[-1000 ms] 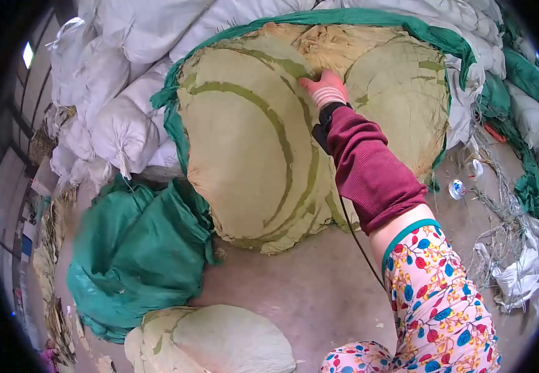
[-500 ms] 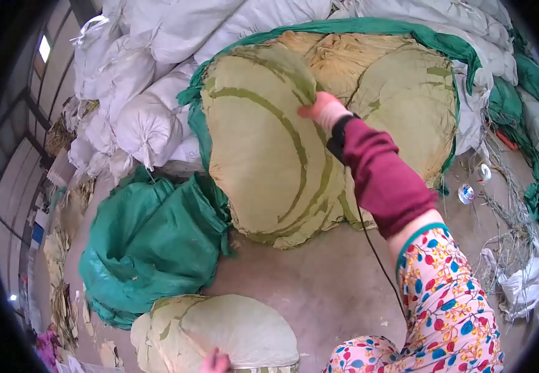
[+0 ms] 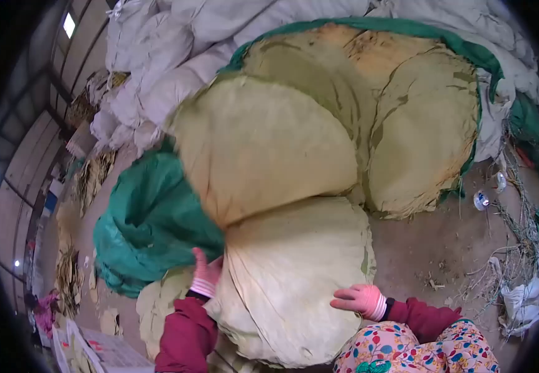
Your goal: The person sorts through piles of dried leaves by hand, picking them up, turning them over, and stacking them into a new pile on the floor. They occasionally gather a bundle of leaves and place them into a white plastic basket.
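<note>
Pale bundle (image 3: 294, 261), one | green sack (image 3: 151, 230), one | left grip (image 3: 207, 273), closure unclear | right grip (image 3: 363, 301), fingers outstretched atop bundle

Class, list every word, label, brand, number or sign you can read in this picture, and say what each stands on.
No text can be read.
White printed-looking sheet, lower left: faint marks, too blurred to read.
Small shiny round item, right: coloured marks, too small to read.
White sacks: no lettering visible.
Pale layered bundle: no lettering visible.
</note>
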